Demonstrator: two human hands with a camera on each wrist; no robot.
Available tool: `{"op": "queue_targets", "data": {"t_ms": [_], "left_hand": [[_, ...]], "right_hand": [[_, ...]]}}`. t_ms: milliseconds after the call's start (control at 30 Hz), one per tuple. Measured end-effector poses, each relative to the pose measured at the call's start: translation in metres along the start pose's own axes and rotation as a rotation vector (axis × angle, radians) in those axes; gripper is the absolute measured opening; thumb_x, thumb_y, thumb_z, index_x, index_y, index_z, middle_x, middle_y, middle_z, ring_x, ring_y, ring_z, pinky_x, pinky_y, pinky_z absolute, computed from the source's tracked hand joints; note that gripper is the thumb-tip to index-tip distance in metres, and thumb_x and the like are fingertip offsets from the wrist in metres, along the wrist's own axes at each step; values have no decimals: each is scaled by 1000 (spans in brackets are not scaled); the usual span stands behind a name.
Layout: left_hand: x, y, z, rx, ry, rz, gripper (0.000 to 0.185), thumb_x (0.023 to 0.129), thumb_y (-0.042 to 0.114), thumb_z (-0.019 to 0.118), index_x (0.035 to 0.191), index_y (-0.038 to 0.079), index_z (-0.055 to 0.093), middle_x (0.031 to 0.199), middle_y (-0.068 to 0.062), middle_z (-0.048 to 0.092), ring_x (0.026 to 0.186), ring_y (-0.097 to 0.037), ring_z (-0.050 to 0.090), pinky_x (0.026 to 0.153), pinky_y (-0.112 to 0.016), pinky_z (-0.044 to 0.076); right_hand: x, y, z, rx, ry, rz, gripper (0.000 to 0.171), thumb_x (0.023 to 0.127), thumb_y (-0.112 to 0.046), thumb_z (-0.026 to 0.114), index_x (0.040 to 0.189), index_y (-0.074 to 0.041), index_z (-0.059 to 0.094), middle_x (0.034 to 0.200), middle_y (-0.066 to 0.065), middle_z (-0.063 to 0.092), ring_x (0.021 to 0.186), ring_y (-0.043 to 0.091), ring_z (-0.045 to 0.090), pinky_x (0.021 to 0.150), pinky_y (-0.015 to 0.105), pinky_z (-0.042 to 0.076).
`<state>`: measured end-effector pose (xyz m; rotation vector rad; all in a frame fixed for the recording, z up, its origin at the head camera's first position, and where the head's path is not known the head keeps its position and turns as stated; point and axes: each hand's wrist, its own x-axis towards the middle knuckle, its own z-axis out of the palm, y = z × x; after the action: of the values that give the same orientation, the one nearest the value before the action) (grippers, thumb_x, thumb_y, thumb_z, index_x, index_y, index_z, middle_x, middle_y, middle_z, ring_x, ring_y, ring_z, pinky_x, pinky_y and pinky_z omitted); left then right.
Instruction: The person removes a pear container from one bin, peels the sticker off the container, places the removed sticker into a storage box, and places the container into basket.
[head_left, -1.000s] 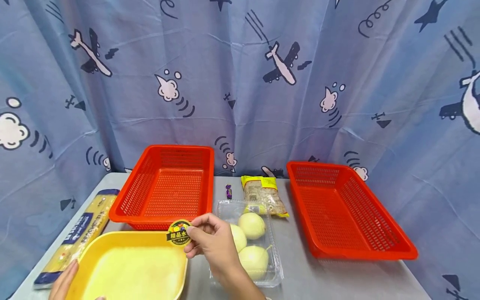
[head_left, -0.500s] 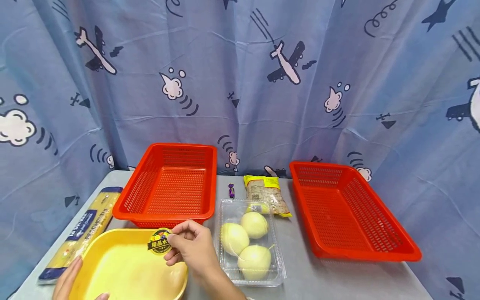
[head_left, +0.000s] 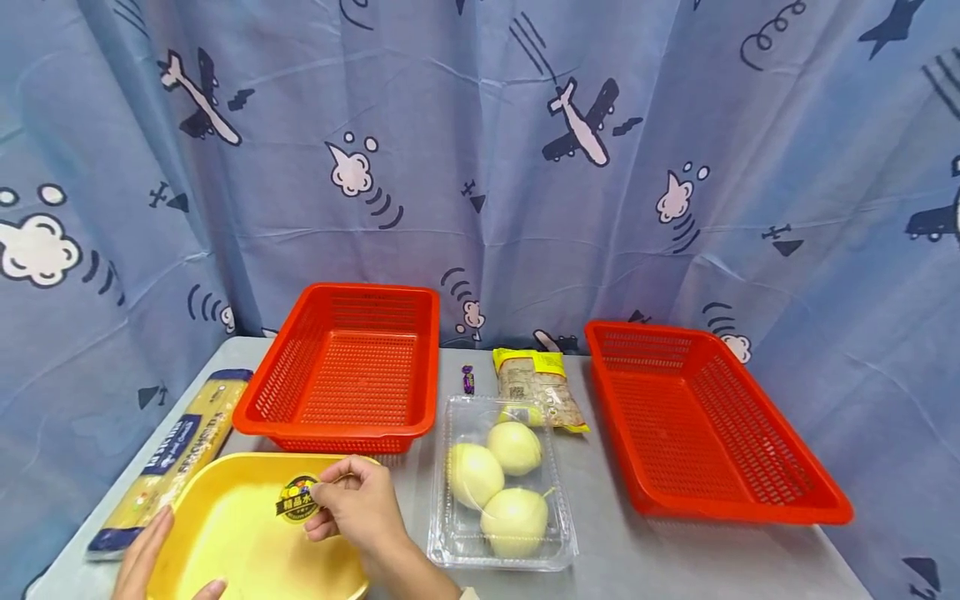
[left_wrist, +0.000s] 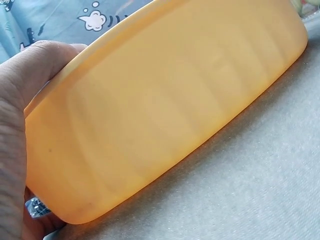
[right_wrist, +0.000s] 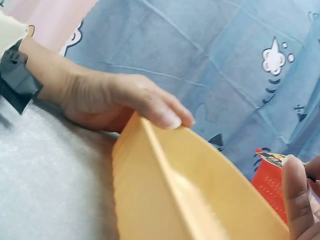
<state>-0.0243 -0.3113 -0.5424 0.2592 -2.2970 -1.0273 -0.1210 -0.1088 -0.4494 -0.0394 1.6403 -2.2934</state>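
My right hand (head_left: 352, 504) pinches a round black-and-yellow sticker (head_left: 297, 499) between thumb and fingertips, low over the yellow tray (head_left: 225, 533) at the table's near left. The sticker's edge (right_wrist: 272, 158) also shows in the right wrist view beside a fingertip. My left hand (head_left: 146, 562) grips the tray's near left rim, thumb (right_wrist: 162, 116) hooked over the edge and palm (left_wrist: 15, 115) against the outer wall (left_wrist: 165, 110). A clear plastic clamshell (head_left: 501, 483) with three pale round fruits lies right of the tray.
One red basket (head_left: 348, 371) stands behind the tray, another red basket (head_left: 705, 421) at the right. A spaghetti pack (head_left: 176, 454) lies along the left edge. A small yellow-topped packet (head_left: 536, 387) and a purple candy (head_left: 468, 379) lie between the baskets. A blue curtain hangs behind.
My right hand has carried the sticker leftward and down, from above the tray's far right corner to low over its middle. The left hand stays on the rim.
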Motion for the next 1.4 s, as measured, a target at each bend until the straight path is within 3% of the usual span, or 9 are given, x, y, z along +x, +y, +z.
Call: {"op": "queue_targets", "data": {"t_ms": [233,467,700,933,1133,1300,1400], "left_hand": [[2,-1,-1,8,7,0,120,56,4,93,154,27,28,153,4,29,134,0,23,99,-4,13],[0,-6,1,27,-53,-45,116,64,12,91,155,28,21,155,-5,24,137,-6,20,97,-2,8],[1,-6,2,-27,5,3,120,57,3,92,154,29,27,150,16,27,124,12,25,96,-1,18],[3,-3,1,-47,23,48,121,53,-4,92,153,24,30,149,14,29,125,9,26,96,-2,19],[1,-4,-1,-19,-9,-4,119,58,2,92,154,29,25,152,9,26,128,8,23,95,0,16],[1,-3,0,35,-62,-60,113,67,16,90,155,28,20,155,-4,24,137,-4,19,95,0,8],[2,-2,-1,33,-59,-50,112,67,15,90,155,26,22,155,-5,26,137,-4,20,95,-1,9]], "right_hand": [[8,15,13,-30,43,32,15,77,13,63,83,0,60,68,15,63,40,12,56,44,26,53],[14,27,22,-105,83,80,15,78,12,64,81,-2,59,67,17,64,42,14,57,46,28,54],[14,32,30,-211,125,119,16,78,12,64,76,-3,57,65,15,62,43,17,59,45,27,54],[13,35,34,-335,131,178,20,77,15,66,73,-2,56,69,16,58,44,21,61,44,27,53],[14,39,34,-437,124,165,23,74,15,69,72,-3,55,68,13,57,41,19,59,41,25,51],[15,40,31,-561,110,128,27,74,8,75,76,-10,55,65,12,56,38,13,53,37,22,44],[13,39,28,-666,93,90,25,73,2,76,77,-13,57,66,12,56,39,12,50,40,22,38]]}}
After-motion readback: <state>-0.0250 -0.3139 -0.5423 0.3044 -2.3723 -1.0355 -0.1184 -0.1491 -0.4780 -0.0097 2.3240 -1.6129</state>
